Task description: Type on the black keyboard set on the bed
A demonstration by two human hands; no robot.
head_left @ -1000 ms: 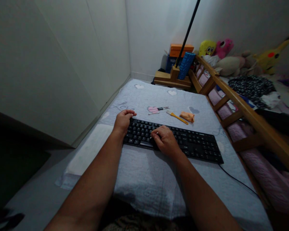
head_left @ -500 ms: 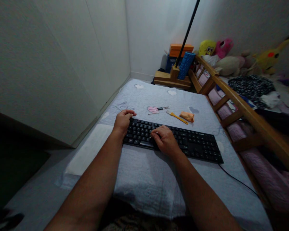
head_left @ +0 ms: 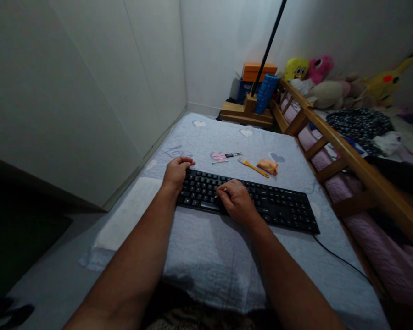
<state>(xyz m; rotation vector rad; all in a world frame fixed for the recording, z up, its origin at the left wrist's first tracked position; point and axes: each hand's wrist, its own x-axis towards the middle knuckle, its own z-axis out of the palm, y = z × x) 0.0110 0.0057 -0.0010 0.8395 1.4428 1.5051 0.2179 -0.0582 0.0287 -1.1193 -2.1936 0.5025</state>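
Note:
A black keyboard (head_left: pixel 275 206) lies across a pale quilted mattress (head_left: pixel 209 256). My left hand (head_left: pixel 175 174) curls round the keyboard's left end, fingers wrapped over its far edge. My right hand (head_left: pixel 237 200) rests on the keys left of the middle, fingers pinched on a thin white stick whose tip shows by the fingertips. Beyond the keyboard lie a small tool with a pink heart-shaped piece (head_left: pixel 223 156), a yellow-handled brush (head_left: pixel 252 167) and an orange cloth (head_left: pixel 267 166).
A white wall (head_left: pixel 72 101) runs along the left. A wooden bed rail (head_left: pixel 344 151) borders the right, with plush toys (head_left: pixel 309 68) and bedding behind it. At the far end stand an orange box (head_left: pixel 258 71), a blue roller (head_left: pixel 265 93) and a black pole (head_left: pixel 266 48). The keyboard's cable (head_left: pixel 340 259) trails right.

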